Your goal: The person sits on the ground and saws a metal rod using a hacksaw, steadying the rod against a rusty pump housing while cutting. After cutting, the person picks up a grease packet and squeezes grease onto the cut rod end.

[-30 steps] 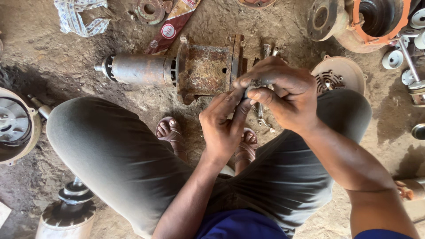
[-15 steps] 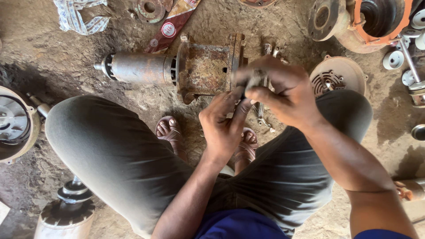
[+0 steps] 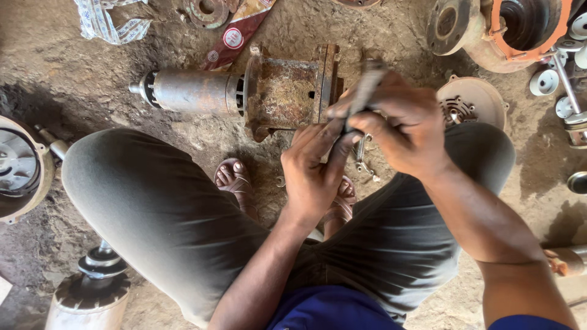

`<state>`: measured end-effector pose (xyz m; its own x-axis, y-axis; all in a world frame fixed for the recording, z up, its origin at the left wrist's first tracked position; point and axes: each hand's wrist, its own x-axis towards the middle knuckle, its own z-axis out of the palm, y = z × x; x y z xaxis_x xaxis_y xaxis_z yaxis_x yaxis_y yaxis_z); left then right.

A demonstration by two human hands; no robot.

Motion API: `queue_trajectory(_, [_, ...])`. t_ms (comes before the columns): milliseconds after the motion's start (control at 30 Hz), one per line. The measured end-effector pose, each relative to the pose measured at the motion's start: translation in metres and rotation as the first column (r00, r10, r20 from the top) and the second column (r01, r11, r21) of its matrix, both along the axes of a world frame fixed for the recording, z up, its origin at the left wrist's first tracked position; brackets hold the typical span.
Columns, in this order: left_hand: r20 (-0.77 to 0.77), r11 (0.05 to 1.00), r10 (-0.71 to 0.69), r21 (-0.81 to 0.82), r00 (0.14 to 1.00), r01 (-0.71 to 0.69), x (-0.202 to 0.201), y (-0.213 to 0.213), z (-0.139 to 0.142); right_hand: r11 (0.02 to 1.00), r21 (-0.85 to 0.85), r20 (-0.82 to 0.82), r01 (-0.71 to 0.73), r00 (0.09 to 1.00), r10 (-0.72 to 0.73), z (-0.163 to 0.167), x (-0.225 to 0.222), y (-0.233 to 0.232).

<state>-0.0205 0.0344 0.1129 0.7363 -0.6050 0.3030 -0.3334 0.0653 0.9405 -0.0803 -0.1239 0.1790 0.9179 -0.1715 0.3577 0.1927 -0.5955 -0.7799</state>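
Note:
My right hand [image 3: 406,125] grips a slim grey metal tool [image 3: 365,90], blurred by motion, its upper end sticking out above my fingers. My left hand [image 3: 315,165] rises from below and pinches the lower part of the same tool with thumb and fingers. Both hands hover just right of a rusty motor housing [image 3: 287,91] with a grey shaft [image 3: 186,90] lying on the dirt. What the tool's tip touches is hidden by my fingers.
I squat in grey trousers, sandalled feet [image 3: 235,180] on the dirt floor. Around me lie a round finned cover [image 3: 471,101], an orange pump casing [image 3: 507,30], small white rings [image 3: 544,82], a cream housing [image 3: 21,165], a rotor [image 3: 92,293] and a rag [image 3: 104,21].
Both hands lifted a little and the right hand turned, so the tool now sticks out above the fingers where it was tucked inside them before.

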Motion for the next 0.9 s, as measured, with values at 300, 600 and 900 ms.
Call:
queue_trajectory(300, [-0.003, 0.999, 0.018, 0.051, 1.000, -0.018, -0.001, -0.003, 0.003, 0.986, 0.165, -0.067, 0.029, 0.998, -0.018, 0.012, 0.004, 0.001])
queue_trajectory(600, [0.047, 1.000, 0.009, -0.028, 0.999, -0.008, -0.001, 0.000, 0.007, 0.979, 0.188, 0.060, 0.074, 0.994, -0.086, 0.021, -0.001, 0.000])
queue_trajectory(900, [0.026, 1.000, -0.015, -0.012, 1.000, 0.015, -0.004, -0.002, 0.002, 0.926, 0.374, 0.154, 0.050, 0.981, -0.115, 0.003, -0.009, -0.006])
